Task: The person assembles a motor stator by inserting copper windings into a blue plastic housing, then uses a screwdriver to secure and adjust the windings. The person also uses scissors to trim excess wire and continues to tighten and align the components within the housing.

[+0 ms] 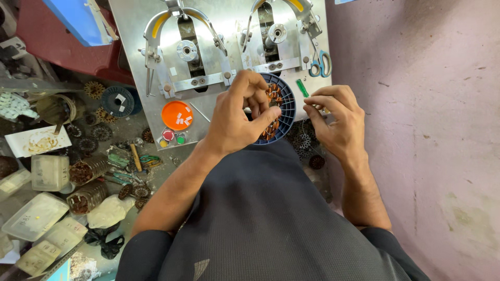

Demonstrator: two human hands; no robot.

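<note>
Holding the blue slotted ring with my left hand, fingers clamped on its near rim.
My right hand sits just right of the ring, fingers pinched shut on something too small to tell; left is nearer.

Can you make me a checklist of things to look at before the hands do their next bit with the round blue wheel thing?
1. Left hand grips the round blue part: ok.
2. Copper coils visible inside the blue part: ok.
3. Right hand pinches something thin: cannot tell what.
4. Green stick lies close to the right hand: ok.
5. Scissors lie on the metal plate, apart from both hands: ok.
6. Orange lid with small white pieces sits flat: ok.
</note>
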